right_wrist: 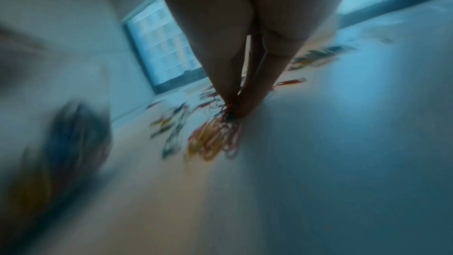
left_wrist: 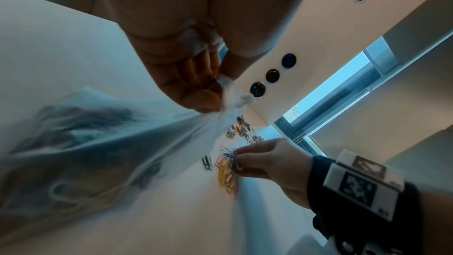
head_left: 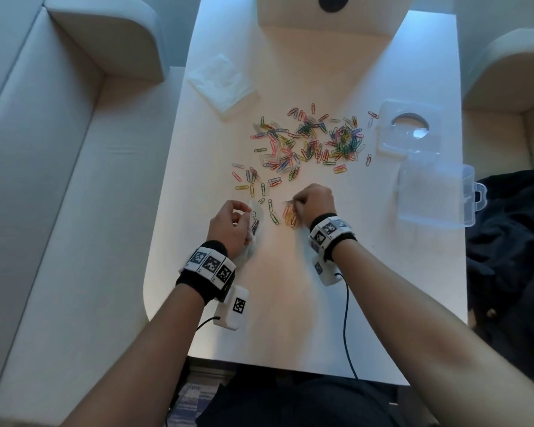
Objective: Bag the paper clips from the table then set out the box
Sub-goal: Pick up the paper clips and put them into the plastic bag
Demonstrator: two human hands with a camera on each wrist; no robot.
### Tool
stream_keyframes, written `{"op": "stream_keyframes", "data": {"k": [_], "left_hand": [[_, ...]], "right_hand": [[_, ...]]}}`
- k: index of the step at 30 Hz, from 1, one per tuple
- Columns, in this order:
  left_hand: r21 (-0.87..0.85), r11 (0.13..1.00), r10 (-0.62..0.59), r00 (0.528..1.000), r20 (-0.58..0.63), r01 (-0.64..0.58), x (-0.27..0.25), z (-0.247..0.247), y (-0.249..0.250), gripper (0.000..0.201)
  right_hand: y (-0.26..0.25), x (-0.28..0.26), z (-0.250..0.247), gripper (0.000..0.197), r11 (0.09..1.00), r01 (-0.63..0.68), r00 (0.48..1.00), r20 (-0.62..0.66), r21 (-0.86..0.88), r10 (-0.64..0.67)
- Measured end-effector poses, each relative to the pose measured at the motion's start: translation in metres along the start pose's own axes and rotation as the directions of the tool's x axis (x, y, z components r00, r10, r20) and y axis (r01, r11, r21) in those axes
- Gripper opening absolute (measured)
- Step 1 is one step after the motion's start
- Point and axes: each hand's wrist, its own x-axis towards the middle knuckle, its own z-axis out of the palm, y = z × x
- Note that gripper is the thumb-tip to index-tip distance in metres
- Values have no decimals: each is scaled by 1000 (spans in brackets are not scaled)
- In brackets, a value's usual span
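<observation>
Nearest the viewer, on a white rectangular table, the left hand pinches the gathered mouth of a thin clear plastic bag between thumb and curled fingers; the bag, with a few clips visible inside, drapes onto the table below the hand. Just beside it, the right hand has its fingertips pressed together, pinching a small bunch of coloured paper clips that hangs touching the tabletop. Beyond the hands, a wide scatter of multicoloured paper clips covers the middle. To the right lies an open clear plastic box with its hinged lid flat. Farther left sits a stack of clear plastic bags.
</observation>
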Motion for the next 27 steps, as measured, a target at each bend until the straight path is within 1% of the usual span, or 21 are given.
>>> {"op": "stream_keyframes", "data": {"k": [1,2,3,4,5,6,7,8,9,10,12,13,14,16,17,18,19,20,21,24,27], "left_hand": [[4,1000,-3,1000,6,3,0,1,1,7],[13,1000,-5,1000,12,5,1,3,1,7],[27,1000,-8,1000,19,7,2,5,1,8],[38,999,-13,1000,25,12,3,6,0,8],[44,999,-20,999,31,19,3,8,0,8],[45,999,-26,999,36,25,4,10,-1,8],[44,999,-34,999,40,33,4,13,-1,7],[34,999,-44,998,44,42,4,15,-1,6],[19,998,-53,997,50,52,4,18,0,5],[3,998,-59,997,56,58,3,20,0,5],[-7,999,-52,997,62,52,2,23,3,4],[-4,999,-41,997,63,41,1,24,4,3],[2,1000,-27,998,63,27,1,24,4,3],[26,1000,6,998,66,-7,0,23,4,3],[44,999,26,997,68,-29,-1,22,5,3],[63,997,51,996,70,-55,-2,22,5,3],[80,994,75,995,69,-81,-3,21,5,4],[96,990,96,993,66,-102,-4,20,6,5],[112,986,114,992,61,-120,-4,20,6,5],[144,977,153,987,45,-158,-4,17,5,4],[107,982,148,988,50,-153,-6,12,4,6]], "right_hand": [[4,0,-5,10,989,-99,995,-12,108,101],[7,-2,-11,10,941,-228,973,10,251,233],[10,-5,-15,12,839,-344,935,69,421,349],[11,-10,-19,15,675,-439,888,173,593,426],[11,-15,-21,18,463,-484,852,279,743,443],[8,-20,-24,19,267,-487,836,356,832,416],[4,-25,-25,18,135,-482,836,409,865,366],[-2,-29,-25,18,85,-488,841,442,869,313],[-9,-33,-26,17,85,-499,848,465,862,255],[-17,-38,-27,18,125,-507,855,479,853,201],[-33,-45,-27,17,253,-509,860,493,823,129],[-40,-48,-26,15,348,-499,863,489,794,123],[-45,-49,-24,13,469,-472,874,464,747,141],[-53,-47,-20,10,689,-398,909,362,606,207],[-57,-47,-18,9,770,-351,930,293,533,221],[-61,-46,-17,9,847,-287,952,229,448,202],[-66,-45,-16,11,917,-215,969,192,337,157],[-71,-46,-15,15,963,-147,977,183,225,107],[-76,-47,-15,19,987,-102,978,195,123,77],[-86,-49,-15,21,994,-100,962,251,-33,105],[-89,-51,-15,21,982,-25,955,285,-188,79]]}}
